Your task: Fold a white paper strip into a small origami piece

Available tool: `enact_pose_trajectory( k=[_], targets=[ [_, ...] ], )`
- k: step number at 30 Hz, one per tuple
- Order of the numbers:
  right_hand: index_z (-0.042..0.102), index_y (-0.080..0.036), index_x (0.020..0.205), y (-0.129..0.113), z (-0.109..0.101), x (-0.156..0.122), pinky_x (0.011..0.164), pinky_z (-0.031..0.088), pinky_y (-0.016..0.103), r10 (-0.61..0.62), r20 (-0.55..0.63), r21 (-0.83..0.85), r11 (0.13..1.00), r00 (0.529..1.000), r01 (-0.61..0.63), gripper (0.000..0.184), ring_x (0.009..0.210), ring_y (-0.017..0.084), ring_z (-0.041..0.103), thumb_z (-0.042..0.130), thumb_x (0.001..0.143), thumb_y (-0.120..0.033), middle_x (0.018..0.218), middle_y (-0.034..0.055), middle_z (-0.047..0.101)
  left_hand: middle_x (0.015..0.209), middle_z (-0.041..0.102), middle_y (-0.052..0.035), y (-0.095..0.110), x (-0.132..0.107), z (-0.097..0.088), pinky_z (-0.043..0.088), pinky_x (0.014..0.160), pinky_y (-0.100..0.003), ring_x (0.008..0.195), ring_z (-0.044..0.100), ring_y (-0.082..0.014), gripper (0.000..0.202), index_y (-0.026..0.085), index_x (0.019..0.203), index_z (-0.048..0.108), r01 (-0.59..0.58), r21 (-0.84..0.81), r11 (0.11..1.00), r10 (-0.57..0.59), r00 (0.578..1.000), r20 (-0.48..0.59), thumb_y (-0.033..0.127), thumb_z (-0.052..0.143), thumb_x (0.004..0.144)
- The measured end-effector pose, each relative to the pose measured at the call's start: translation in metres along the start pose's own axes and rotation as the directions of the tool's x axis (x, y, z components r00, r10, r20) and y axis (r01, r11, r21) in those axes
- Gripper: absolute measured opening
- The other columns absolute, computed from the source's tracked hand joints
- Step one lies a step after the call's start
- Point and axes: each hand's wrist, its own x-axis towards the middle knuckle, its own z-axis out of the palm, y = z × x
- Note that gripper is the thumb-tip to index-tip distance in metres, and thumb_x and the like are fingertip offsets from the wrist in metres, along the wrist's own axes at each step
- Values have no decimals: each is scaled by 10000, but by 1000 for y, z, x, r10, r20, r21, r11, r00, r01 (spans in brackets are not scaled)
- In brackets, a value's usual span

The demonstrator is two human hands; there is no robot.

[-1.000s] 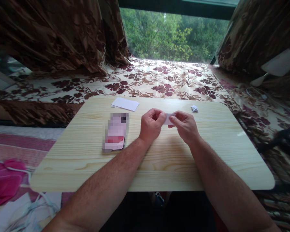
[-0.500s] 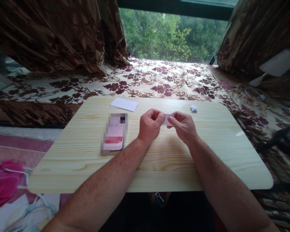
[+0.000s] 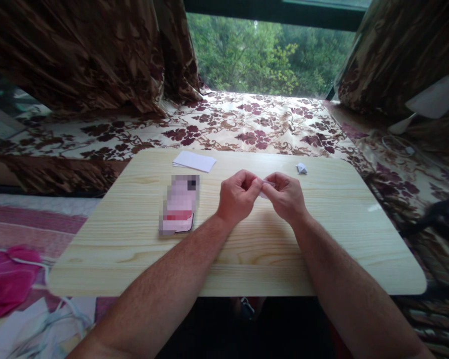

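Over the middle of the light wooden table, my left hand and my right hand are curled together around a small piece of white paper. Both pinch it between thumb and fingers, knuckles nearly touching. Only a thin sliver of the paper shows between them. A phone lies flat on the table just left of my left hand.
A small stack of white paper sheets lies at the table's far edge. A tiny folded white paper shape sits far right of my hands. Flowered cloth covers the sill beyond; curtains hang on both sides. Pink fabric lies at lower left.
My hands have drawn closer together, and the paper, earlier a visible white rectangle between them, now shows only as a narrow strip.
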Motion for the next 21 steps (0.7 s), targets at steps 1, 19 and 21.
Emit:
enact_pose_trajectory(
  k=[1,19,21],
  targets=[
    [638,-168,700,0,0,0,525,392,247,0,0,-13,1000,1000,0,173,556,111,494,690,764,-319,601,-19,567,634,597,16,0,0,0,406,556,-231,579,508,-110,219,176,745,644,-12,16,1000,12,1000,6,371,655,844],
    [645,-166,714,2,-1,2,548,431,261,49,33,107,993,998,-53,225,557,123,539,742,764,-362,597,-10,598,610,556,22,-5,2,1,370,523,-225,547,468,-102,212,177,758,615,37,-34,999,-37,999,7,363,636,858],
    [648,-169,728,2,-1,2,554,442,263,53,41,120,991,998,-57,234,563,125,549,758,754,-373,601,-10,603,608,549,23,-5,2,1,365,524,-226,546,462,-102,215,177,760,614,37,-32,999,-37,999,-4,366,637,860]
  ],
)
